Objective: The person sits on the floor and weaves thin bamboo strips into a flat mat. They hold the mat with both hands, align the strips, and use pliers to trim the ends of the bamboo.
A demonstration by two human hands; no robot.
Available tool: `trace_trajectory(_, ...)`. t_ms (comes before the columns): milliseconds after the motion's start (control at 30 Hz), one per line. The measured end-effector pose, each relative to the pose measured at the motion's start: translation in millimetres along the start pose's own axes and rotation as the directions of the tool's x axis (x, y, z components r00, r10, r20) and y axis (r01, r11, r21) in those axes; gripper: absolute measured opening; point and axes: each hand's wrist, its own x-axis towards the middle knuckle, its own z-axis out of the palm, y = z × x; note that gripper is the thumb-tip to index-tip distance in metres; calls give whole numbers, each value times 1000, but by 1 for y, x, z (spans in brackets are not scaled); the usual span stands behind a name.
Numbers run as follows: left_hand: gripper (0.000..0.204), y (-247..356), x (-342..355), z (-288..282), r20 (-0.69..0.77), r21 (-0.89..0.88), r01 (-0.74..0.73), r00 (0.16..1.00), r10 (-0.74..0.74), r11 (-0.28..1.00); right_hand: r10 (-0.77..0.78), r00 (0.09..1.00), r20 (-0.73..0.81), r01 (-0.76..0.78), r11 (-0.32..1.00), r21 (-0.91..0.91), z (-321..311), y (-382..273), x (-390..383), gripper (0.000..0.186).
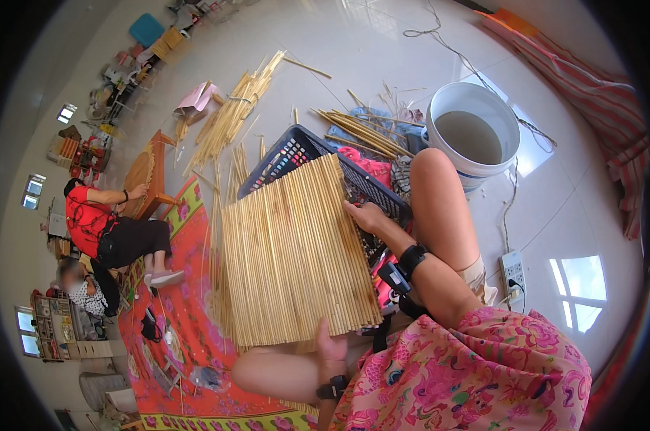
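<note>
A panel of pale yellow reed stalks point(289, 258), set side by side like a mat, lies tilted over my lap. My right hand point(368, 217) grips its right edge, with part of the fingers hidden under the panel. At the near edge, my left hand point(330, 345) holds it with the thumb up; the other fingers are out of sight beneath. Behind the panel stands a dark blue plastic basket point(289, 152), partly covered by it, with bright pink material point(371, 167) inside. Black bands with small devices sit on my wrists.
Loose stalks point(231, 118) lie bundled on the tiled floor, with more stalks point(361, 133) beside a white bucket point(475, 129) of murky water. A power strip point(513, 269) and cord lie at right. Far left, a person in red point(91, 223) works at a wooden table point(149, 176) beyond a red floral mat point(195, 287).
</note>
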Motion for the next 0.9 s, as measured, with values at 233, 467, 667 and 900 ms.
trace_trajectory(233, 41, 0, 0, -1, -3, -4, 8, 1000, -8, 1000, -27, 998, -62, 24, 998, -53, -1, -10, -11, 82)
trace_trajectory(467, 41, 0, -2, 2, -19, 24, 3, 1000, -2, 1000, -26, 998, -55, 23, 998, -55, -1, -13, -21, 76)
trace_trajectory(667, 41, 0, -1, 3, -48, 6, -14, 999, 15, 1000, -8, 997, -76, 13, 998, 63, 14, 17, -8, 78)
trace_trajectory(900, 41, 0, 2, 1, -87, 33, -25, 996, 27, 999, 89, 996, 27, -91, 992, 89, 6, 9, -6, 88)
